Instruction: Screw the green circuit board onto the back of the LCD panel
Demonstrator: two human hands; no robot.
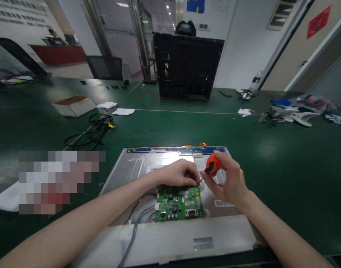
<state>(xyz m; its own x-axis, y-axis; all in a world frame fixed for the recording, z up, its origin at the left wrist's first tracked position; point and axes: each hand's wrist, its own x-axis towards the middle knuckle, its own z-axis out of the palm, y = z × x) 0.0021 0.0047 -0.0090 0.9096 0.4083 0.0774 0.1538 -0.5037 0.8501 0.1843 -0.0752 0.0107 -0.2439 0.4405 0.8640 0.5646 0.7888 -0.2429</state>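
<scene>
A green circuit board (178, 204) lies on the back of a silver display panel (122, 175). My right hand (229, 178) is closed on an orange and black screwdriver (212, 163), tilted with its shaft pointing down and left to the board's upper right corner. My left hand (180, 173) rests over the board's top edge, its fingers curled together beside the screwdriver tip; what they hold, if anything, is hidden. A blue strip board (159, 150) runs along the panel's far edge. Grey cables (136, 223) come out from the board's left side.
Black cables (96, 130) and an open box (74, 106) lie at the left on the green table (170, 126). A black frame (188, 67) stands at the back. At the right are a plastic bag (312, 102) and white parts (303, 117).
</scene>
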